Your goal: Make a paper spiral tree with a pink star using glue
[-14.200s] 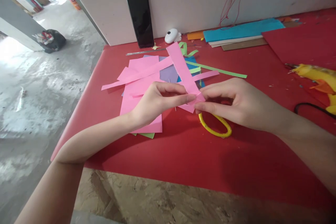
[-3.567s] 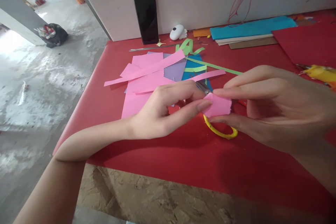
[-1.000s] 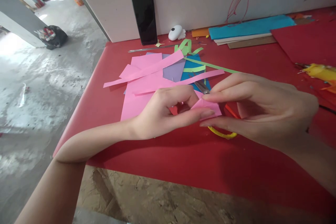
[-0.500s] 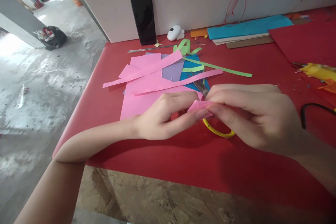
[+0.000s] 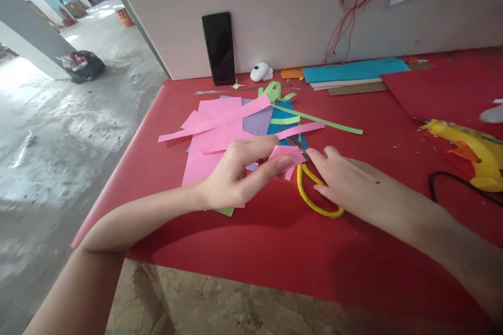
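My left hand pinches a small folded pink paper piece between thumb and fingers, just above the red table. My right hand lies flat on the table to the right of it, fingers stretched out over the yellow-handled scissors, touching them near the blades. Nothing is in the right hand. Behind the hands lies a pile of pink sheets and strips on purple and blue paper.
A black phone leans on the wall, a small white object beside it. Green strips, stacked blue and brown sheets, a yellow glue gun with black cord, and the table's left edge above concrete floor.
My right hand has let go of the folded pink piece and dropped onto the scissors. My left hand alone holds the piece. The camera has tilted up.
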`<state>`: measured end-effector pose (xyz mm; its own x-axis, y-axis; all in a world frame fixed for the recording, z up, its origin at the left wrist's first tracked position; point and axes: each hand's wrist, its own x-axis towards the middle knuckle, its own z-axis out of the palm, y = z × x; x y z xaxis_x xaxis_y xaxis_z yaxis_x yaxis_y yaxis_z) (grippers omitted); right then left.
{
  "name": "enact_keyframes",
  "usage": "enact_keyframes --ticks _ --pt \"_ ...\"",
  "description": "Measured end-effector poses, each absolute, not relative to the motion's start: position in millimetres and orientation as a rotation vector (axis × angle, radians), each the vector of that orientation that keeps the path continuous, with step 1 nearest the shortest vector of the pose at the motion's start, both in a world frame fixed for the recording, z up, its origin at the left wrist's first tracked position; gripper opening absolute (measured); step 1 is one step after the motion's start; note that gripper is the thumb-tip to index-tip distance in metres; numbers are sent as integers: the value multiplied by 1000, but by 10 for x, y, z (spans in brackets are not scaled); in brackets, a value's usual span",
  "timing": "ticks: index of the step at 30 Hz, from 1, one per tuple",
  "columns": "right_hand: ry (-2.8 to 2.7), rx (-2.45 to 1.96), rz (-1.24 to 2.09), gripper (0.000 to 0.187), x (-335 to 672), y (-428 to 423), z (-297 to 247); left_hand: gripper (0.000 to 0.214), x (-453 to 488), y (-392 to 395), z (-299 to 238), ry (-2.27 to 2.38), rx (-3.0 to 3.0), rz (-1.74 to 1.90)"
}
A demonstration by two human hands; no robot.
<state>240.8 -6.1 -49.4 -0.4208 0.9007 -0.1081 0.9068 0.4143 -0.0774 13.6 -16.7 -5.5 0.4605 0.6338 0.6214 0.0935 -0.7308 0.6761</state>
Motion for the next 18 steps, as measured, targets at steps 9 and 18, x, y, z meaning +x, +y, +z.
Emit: enact_keyframes --ticks 9,18 --pt "2317 1981 -377 44 2218 -52 -444 37 70 -174 89 651 2008 1222" --pt "2508 2062 -1439 33 2468 -18 -81 43 21 -149 172 806 1827 1203"
